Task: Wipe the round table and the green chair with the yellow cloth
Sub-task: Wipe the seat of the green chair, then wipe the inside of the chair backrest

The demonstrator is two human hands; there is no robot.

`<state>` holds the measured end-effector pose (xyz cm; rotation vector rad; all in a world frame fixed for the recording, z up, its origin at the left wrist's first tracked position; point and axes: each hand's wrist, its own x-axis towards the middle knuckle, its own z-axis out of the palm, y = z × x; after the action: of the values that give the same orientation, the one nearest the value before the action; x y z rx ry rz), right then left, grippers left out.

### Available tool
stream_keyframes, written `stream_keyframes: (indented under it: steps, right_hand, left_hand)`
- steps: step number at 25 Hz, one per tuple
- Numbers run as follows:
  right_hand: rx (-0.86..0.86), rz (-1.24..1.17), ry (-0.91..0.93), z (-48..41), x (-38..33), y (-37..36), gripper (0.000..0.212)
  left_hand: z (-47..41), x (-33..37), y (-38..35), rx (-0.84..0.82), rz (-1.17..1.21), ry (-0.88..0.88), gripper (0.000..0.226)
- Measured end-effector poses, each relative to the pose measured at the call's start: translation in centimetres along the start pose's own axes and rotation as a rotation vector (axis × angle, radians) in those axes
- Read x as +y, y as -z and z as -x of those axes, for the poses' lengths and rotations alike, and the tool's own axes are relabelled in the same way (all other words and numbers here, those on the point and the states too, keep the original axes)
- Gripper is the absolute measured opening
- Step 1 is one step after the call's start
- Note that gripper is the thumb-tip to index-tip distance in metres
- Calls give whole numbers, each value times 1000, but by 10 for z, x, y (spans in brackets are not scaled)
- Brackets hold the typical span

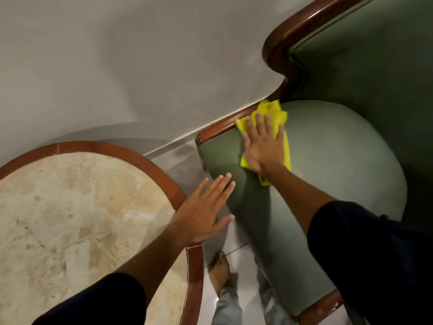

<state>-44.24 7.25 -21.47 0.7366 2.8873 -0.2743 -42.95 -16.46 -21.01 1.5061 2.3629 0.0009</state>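
Note:
The green chair (pixel 339 160) with a dark wooden frame fills the right half of the view. The yellow cloth (pixel 274 113) lies on the chair's left arm, by the wooden rail, and my right hand (pixel 263 146) presses flat on it with fingers spread. My left hand (pixel 206 209) hovers open, fingers apart, over the gap between the chair and the round table (pixel 70 219), holding nothing. The table has a beige marble top and a brown wooden rim, and sits at the lower left.
A plain grey wall (pixel 140 66) runs behind the table and chair. Between them is a narrow strip of pale tiled floor (pixel 236 252), where my bare foot (pixel 219 270) stands.

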Motion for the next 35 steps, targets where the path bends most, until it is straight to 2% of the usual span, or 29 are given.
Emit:
stream_keyframes:
  steps: [2,5,8,9,10,12,13,14,15,17,20,23,26,29,32,35]
  right_hand:
    - [-51,98,243,35,-12,-6,56]
    - [-96,115,472,137,12,-16,56]
    - [-136,117,596,201,24,-7,55]
    - [-122,86,549,203,24,2,55]
    - [-97,29,411,203,23,14,55]
    - [-54,-98,-48,205,31,35,55]
    - [-141,-132,-256,210,38,41,57]
    - [-267,-144,-376,216,45,43,60]
    - [-386,-157,-407,221,50,44,60]
    - [-553,-225,-335,226,56,55,49]
    - [-575,-360,-173,233,68,95,22]
    - [-501,-349,-48,243,103,157,27]
    - [-371,-411,-22,241,149,221,28]
    - [-121,-636,-176,240,205,281,29]
    - [235,-829,-434,242,269,324,47]
    - [433,-781,-543,243,332,351,52]
  left_hand:
    - [0,5,3,33,129,85,76]
    - [1,11,17,130,502,298,69]
    - [20,20,33,114,535,312,68]
    - [25,27,37,100,515,298,68]
    - [28,36,42,91,502,294,67]
    - [30,53,52,83,469,313,63]
    - [29,62,56,71,442,321,60]
    - [28,70,61,52,414,321,59]
    - [26,81,67,22,376,303,59]
    - [16,101,82,-70,284,227,65]
    - [-5,128,117,-187,116,123,84]
    - [-38,159,158,-322,45,40,91]
    - [-73,198,198,-445,91,-34,71]
    - [-103,244,238,-389,434,-11,40]
    - [-134,294,272,-304,800,27,32]
    - [-167,358,299,-245,1010,-12,29]
